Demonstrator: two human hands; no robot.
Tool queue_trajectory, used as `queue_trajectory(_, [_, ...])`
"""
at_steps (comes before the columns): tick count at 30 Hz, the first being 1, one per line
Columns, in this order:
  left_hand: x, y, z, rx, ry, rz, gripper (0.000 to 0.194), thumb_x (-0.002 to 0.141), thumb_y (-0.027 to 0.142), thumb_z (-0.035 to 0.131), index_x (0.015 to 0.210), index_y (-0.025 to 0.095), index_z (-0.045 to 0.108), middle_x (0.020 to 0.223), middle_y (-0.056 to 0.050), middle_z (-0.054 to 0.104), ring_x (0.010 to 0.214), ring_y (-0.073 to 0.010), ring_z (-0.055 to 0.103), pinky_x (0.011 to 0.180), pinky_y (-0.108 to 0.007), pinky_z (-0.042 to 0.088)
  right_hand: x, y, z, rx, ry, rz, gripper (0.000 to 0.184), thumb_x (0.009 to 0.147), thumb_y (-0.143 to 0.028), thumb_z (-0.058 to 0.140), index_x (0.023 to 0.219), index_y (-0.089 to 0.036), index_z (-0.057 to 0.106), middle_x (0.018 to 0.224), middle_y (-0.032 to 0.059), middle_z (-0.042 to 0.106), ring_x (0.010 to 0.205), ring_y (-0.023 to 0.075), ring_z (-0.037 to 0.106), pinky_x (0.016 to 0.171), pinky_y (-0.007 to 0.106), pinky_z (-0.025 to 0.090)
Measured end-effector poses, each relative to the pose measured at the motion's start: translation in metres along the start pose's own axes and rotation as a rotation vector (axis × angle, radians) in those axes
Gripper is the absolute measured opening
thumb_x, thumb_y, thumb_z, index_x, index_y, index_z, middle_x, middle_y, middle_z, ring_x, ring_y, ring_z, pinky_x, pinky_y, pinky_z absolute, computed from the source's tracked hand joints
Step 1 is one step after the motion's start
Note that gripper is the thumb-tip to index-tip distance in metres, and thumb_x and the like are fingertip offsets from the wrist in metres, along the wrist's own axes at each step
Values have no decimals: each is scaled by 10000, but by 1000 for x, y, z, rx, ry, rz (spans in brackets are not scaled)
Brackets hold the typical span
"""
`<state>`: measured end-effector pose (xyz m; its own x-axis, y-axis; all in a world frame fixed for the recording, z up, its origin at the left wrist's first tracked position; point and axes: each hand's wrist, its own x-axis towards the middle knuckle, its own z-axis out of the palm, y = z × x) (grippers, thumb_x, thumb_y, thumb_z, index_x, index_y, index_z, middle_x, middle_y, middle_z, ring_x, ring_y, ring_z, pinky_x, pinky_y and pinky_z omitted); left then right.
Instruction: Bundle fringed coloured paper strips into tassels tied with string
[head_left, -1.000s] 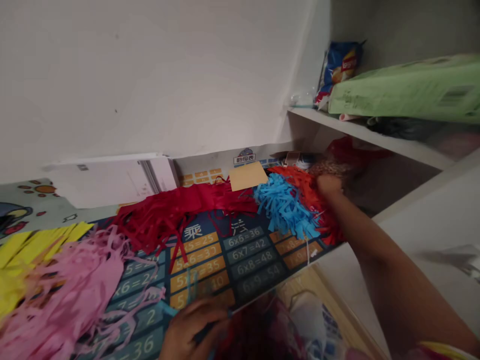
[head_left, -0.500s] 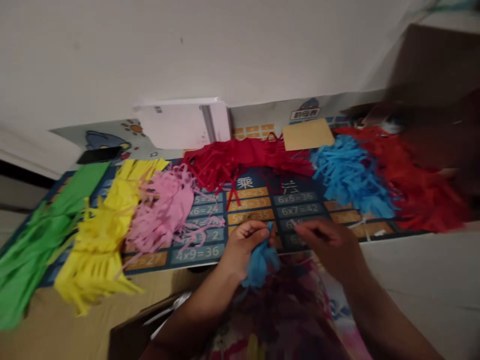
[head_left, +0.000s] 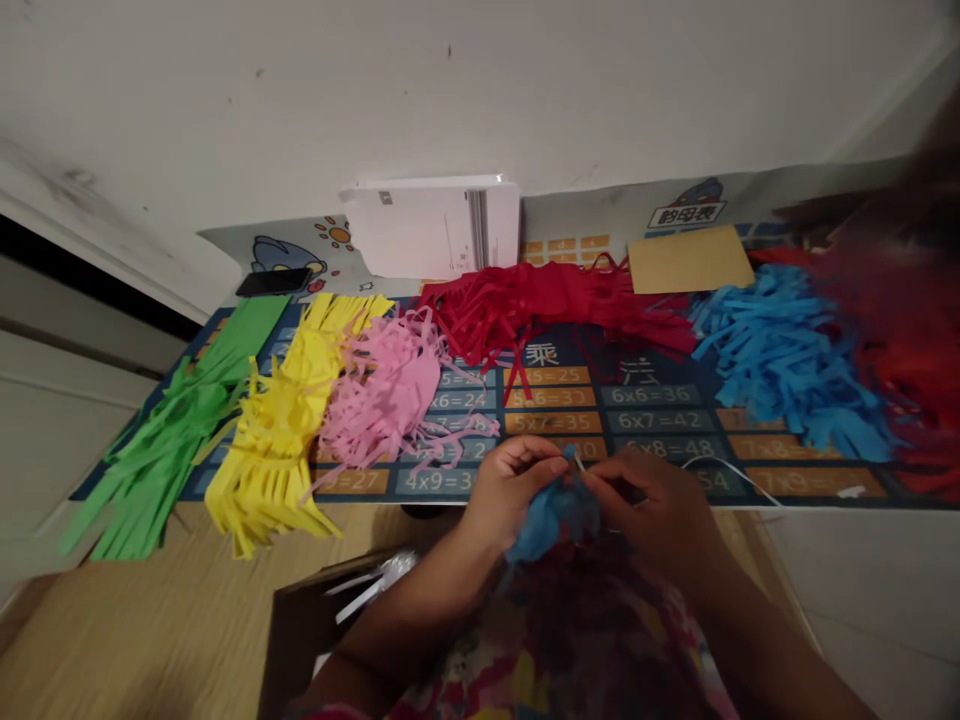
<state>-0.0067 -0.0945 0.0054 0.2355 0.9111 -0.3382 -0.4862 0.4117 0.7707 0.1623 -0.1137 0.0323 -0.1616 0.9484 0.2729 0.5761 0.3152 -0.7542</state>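
Observation:
In front of my chest, just past the table's near edge, a blue paper tassel (head_left: pixel 551 522) hangs from my left hand (head_left: pixel 504 492), whose thumb and fingers pinch its top. My right hand (head_left: pixel 660 505) is closed close beside it, thumb and finger pinching a thin white string (head_left: pixel 579 462) at the tassel's top. A white length of cord (head_left: pixel 724 462) also shows behind that hand, curving over the table edge; whether it is the same string I cannot tell.
Fringed crepe paper lies along the table mat (head_left: pixel 660 422): green (head_left: pixel 202 410), yellow (head_left: pixel 281 430), pink (head_left: pixel 390 385), dark red (head_left: pixel 540 300), blue (head_left: pixel 795 350) and red (head_left: pixel 930 370). Behind are white packets (head_left: pixel 435 230), yellow card (head_left: pixel 690 260) and a phone (head_left: pixel 274 282). A cardboard box (head_left: pixel 300 610) stands below.
My right hand has come in from the right to meet the tassel's top, with white string now visible there. My left hand keeps its hold. The whole view has shifted leftward.

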Motion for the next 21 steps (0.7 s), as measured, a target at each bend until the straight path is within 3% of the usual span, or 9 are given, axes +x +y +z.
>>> queue_trajectory(5, [-2,-2,0,147,5,58,390,620,427,909,795,142,709,680,-17,726,630,-125,657,646,-233,509,-2,3,-2,11,-45,-14,222,922,-292,592,742,-243,713,663,-3,661,598,142,615,548,243,441])
queue_trajectory(8, [-3,-2,0,279,-16,90,335,667,414,877,815,146,740,738,-38,742,665,-143,666,651,-244,510,-5,11,-4,31,-10,59,201,911,-351,610,779,-257,730,715,13,701,666,176,661,615,275,502])
queue_trajectory(10, [-4,0,2,401,-25,176,240,728,365,829,835,161,762,819,-58,764,732,-166,688,689,-261,525,-7,16,-5,120,-47,166,161,876,-396,653,891,-258,735,774,19,727,693,192,684,622,290,531])
queue_trajectory(14, [-9,3,7,758,-72,429,56,809,225,735,847,207,771,886,-57,781,857,-198,713,821,-302,536,-10,20,-3,337,-130,338,360,849,-449,675,1136,-232,657,854,30,738,668,183,691,577,287,555])
queue_trajectory(17, [-12,-2,11,905,-54,499,78,811,200,716,889,204,716,854,-40,763,800,-177,708,768,-276,540,-9,19,-3,241,-106,241,188,888,-403,622,936,-242,708,790,23,723,690,187,688,601,290,550])
queue_trajectory(21, [-12,-11,12,1022,-84,562,143,835,217,692,969,190,648,879,-46,747,803,-174,707,751,-271,537,-10,28,-25,76,12,111,278,925,-417,567,756,-260,721,810,35,727,740,202,692,627,309,547])
